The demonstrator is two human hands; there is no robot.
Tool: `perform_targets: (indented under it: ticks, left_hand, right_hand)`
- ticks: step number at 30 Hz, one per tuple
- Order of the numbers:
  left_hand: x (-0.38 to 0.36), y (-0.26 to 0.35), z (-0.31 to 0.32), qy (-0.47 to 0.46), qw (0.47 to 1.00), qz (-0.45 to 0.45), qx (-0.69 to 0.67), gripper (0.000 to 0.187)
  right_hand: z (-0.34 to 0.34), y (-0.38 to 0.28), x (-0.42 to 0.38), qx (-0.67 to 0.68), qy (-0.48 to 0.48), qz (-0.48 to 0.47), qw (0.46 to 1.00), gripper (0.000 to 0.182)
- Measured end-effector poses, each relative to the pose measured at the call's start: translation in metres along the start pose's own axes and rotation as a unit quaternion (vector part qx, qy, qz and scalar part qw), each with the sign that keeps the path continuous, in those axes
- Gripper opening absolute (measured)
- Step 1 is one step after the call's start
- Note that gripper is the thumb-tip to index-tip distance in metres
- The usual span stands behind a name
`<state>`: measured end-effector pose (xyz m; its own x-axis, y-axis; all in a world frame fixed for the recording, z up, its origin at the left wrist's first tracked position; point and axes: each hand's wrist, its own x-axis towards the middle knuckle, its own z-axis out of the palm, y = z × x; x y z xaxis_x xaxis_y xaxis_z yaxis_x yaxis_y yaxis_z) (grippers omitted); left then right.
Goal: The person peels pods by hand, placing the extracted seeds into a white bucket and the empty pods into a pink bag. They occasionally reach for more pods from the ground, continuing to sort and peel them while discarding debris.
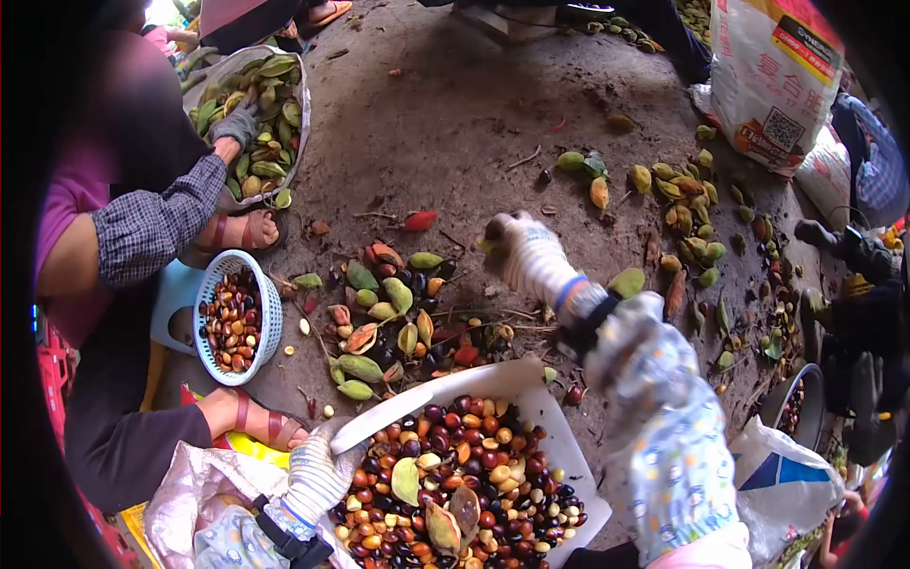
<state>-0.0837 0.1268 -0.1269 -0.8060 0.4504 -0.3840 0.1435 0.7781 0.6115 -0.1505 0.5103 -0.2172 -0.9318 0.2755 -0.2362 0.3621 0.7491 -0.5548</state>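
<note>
My left hand (318, 477), in a striped knit glove, grips the left rim of a white plastic tub (569, 431). Glossy brown, dark and orange seeds (464, 446) fill the tub, with a few split pods (443, 527) lying on top. My right hand (519, 248), in the same kind of glove, reaches forward over the bare ground. Its fingers are curled and slightly blurred, with something greenish at their tips that I cannot make out. Between the tub and that hand lies a heap of green and reddish pods (399, 296).
At the left, a co-worker's gloved hand (237, 125) rests in a sack of green pods (275, 142). A light blue basket (271, 318) of seeds stands below it. Scattered pods (684, 213) and a printed fertiliser sack (773, 85) lie to the right, near a grey bucket (809, 406).
</note>
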Motion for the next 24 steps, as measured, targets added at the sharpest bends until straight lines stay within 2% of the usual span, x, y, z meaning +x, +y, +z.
perform_targets:
  ticks: [1,2,3,5,6,8,9,10,11,13,16,19,20,23,24]
  left_hand:
    - [0.0,-0.002,0.001,-0.008,1.0,0.001,0.01,0.032]
    - [0.0,-0.003,0.0,-0.004,1.0,-0.006,0.011,0.033]
    - [0.0,-0.004,0.0,-0.002,1.0,-0.011,0.011,0.033]
    - [0.0,-0.014,0.005,0.007,0.999,0.0,-0.044,0.032]
    - [0.0,-0.005,0.002,-0.002,0.999,-0.003,-0.039,0.032]
    - [-0.001,-0.001,0.0,-0.006,0.999,-0.005,-0.033,0.031]
    - [-0.001,-0.011,0.003,-0.003,0.999,-0.004,-0.033,0.031]
    - [-0.001,-0.015,0.005,0.0,0.999,-0.003,-0.033,0.031]
    - [-0.002,-0.013,0.004,-0.001,1.0,-0.001,-0.022,0.03]
    - [-0.002,-0.007,0.001,0.005,1.0,0.002,0.002,0.03]
    - [-0.001,0.005,-0.001,-0.005,1.0,-0.025,-0.01,0.028]
    - [0.0,-0.002,0.001,0.0,1.0,0.003,0.006,0.028]
    - [-0.001,0.0,0.0,-0.01,1.0,-0.012,0.007,0.028]
    - [-0.002,0.003,0.001,-0.005,1.0,-0.019,0.001,0.028]
    - [-0.002,0.004,0.0,-0.004,1.0,-0.007,0.017,0.028]
  right_hand:
    - [0.007,0.004,-0.006,0.054,0.026,-0.027,0.998,0.036]
    - [-0.021,-0.035,-0.067,0.245,-0.075,-0.091,0.962,0.033]
    - [-0.026,-0.046,-0.094,0.256,-0.136,-0.182,0.94,0.045]
    - [-0.036,-0.068,-0.146,0.301,-0.277,-0.344,0.845,0.07]
    - [-0.044,-0.067,-0.157,0.297,-0.314,-0.316,0.845,0.076]
    - [-0.019,-0.022,-0.155,0.326,-0.336,-0.168,0.868,0.085]
    - [-0.022,-0.001,-0.149,0.239,-0.248,-0.087,0.935,0.086]
    - [-0.025,0.02,-0.144,0.16,-0.173,0.012,0.972,0.088]
    - [-0.059,0.016,-0.139,-0.045,-0.022,0.067,0.996,0.089]
    - [-0.06,0.069,-0.125,-0.106,0.026,0.146,0.983,0.086]
    - [-0.061,0.086,-0.127,-0.237,-0.092,0.166,0.953,0.085]
    - [-0.069,0.096,-0.128,-0.315,-0.185,0.121,0.923,0.085]
    - [-0.066,0.11,-0.129,-0.286,-0.152,0.088,0.942,0.084]
    - [-0.065,0.113,-0.128,-0.311,-0.14,0.08,0.937,0.079]
    - [-0.068,0.103,-0.127,-0.321,-0.149,0.082,0.932,0.073]
